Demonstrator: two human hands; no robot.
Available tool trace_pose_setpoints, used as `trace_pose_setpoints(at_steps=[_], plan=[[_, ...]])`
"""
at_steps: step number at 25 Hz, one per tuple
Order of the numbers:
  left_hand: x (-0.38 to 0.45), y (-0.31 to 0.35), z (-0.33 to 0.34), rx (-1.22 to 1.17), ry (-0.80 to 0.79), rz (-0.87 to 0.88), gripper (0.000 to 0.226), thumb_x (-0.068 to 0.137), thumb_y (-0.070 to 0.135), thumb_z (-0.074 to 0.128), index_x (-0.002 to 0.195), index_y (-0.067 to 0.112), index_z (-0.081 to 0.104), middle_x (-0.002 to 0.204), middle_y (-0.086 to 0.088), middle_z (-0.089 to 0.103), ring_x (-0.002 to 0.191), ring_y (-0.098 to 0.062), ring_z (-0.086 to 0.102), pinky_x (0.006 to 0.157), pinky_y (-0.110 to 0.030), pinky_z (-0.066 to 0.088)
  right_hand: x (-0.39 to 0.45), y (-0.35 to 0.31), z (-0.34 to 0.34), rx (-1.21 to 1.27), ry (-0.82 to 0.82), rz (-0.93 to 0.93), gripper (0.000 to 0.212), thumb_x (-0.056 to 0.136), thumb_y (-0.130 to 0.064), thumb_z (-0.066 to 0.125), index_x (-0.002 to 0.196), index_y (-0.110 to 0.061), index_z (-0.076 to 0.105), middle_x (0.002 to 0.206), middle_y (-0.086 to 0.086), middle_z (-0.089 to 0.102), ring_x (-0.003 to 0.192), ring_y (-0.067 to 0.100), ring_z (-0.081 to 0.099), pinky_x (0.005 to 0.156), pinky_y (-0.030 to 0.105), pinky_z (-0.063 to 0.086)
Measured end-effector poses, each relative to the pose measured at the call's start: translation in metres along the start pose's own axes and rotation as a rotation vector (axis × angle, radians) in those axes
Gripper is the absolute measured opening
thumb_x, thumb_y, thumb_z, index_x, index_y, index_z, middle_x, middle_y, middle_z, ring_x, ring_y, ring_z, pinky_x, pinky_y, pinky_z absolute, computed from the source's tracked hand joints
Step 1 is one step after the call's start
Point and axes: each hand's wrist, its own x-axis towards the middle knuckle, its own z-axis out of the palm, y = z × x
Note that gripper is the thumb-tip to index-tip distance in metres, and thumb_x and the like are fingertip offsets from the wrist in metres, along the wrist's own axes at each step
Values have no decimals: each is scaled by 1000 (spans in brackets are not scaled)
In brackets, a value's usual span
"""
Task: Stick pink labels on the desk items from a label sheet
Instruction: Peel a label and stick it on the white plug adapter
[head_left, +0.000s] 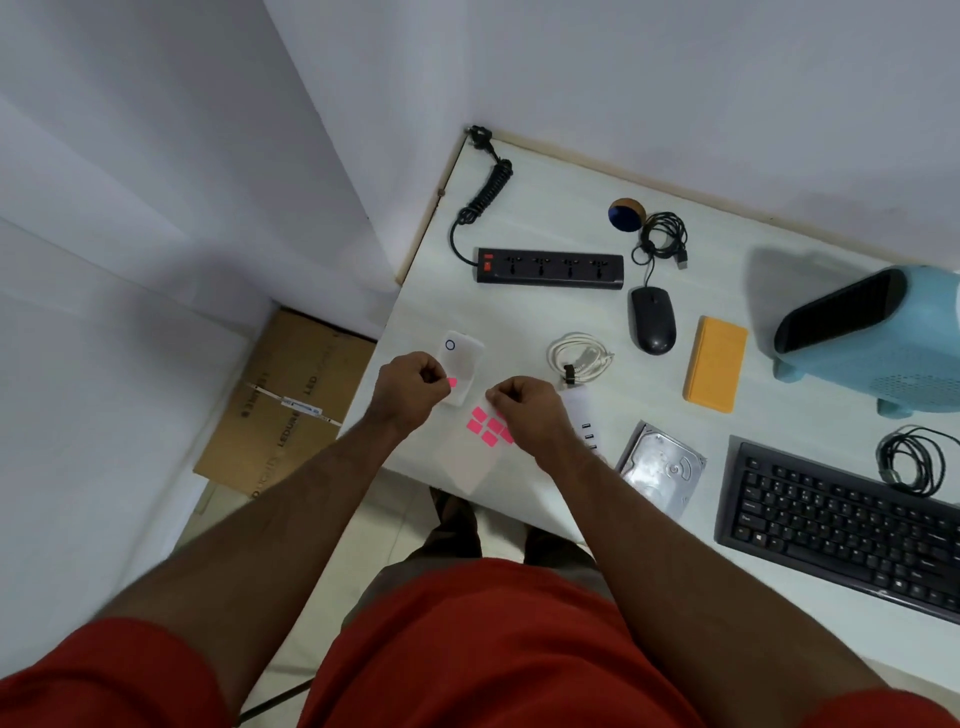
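Looking down past our red shirt, we see a white table with a cardboard box on the floor off its left edge. Near the table's front left corner our left hand is curled, fingertips pinched over a pink label that sits on the near end of a small white device; whether it grips the label or presses it we cannot tell. Just right of it, by the front edge, the label sheet lies flat with several pink labels left on it. Our right hand hovers above the sheet, fingers curled and pinched; anything held is too small to see. Farther right lie a white cable, a hard drive, a black mouse, a yellow case and a keyboard; a power strip sits toward the back. To do this step well, we should probably rub the label down from one edge so it lies smooth, steadying the device.
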Motion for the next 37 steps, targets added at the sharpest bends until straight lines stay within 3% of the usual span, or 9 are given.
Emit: trace_pose_setpoints(at_steps=[8,14,17,20,23,26,28,32,37], plan=[[43,-16,11,61,-62,32,13,84,17,72,88,6,68,89,-8,70,82,-21,62,74,-30,51,12,0,16,17,33,38,17,84,-38,62,72,-27,69,73,-5,72,75,21,70,75,48,60],[44,-21,20,92,-31,85,19,86,23,72,95,11,60,101,-9,69,84,-18,59,83,-33,53,19,-3,22,17,53,59,16,91,-29,64,80,-21,72,78,-1,72,73,18,65,74,40,56],[45,-23,22,100,13,84,42,83,26,75,118,13,56,115,-9,63,98,-23,57,90,-41,55,18,-1,23,13,52,66,16,91,-29,64,84,-18,74,80,1,74,75,20,67,74,39,57],[50,-21,18,-61,-115,-28,61,84,21,75,138,14,46,131,-8,58,114,-26,56,95,-44,51,18,0,22,28,49,70,15,91,-28,64,82,-20,73,78,-1,73,74,18,67,75,40,57],[56,-20,16,-187,-243,-94,54,86,15,72,136,11,52,129,-10,64,111,-31,63,94,-48,54,18,1,22,38,47,73,14,91,-28,64,82,-20,72,77,-2,72,73,17,67,74,39,57],[57,-17,12,-314,-274,-141,49,86,11,71,133,9,56,123,-12,67,106,-29,66,90,-45,57,17,1,22,48,52,81,14,90,-28,64,79,-24,71,76,-4,71,72,17,67,74,39,58],[55,-15,11,-304,-267,-133,46,87,12,70,131,8,57,123,-11,67,104,-27,66,86,-40,57,18,3,21,56,50,83,15,89,-28,65,75,-26,70,75,-4,71,72,17,67,75,42,59],[52,-17,16,-239,-230,-87,50,89,14,67,137,13,51,127,-11,64,107,-29,65,92,-49,55,17,5,21,68,55,92,17,87,-31,64,72,-26,69,73,-3,72,71,19,67,74,45,59],[44,-15,27,-235,-220,-85,59,87,14,70,139,19,43,130,-9,60,108,-29,62,90,-48,55,17,10,19,98,68,93,15,89,-26,65,75,-25,69,76,0,72,74,20,67,76,44,58]])
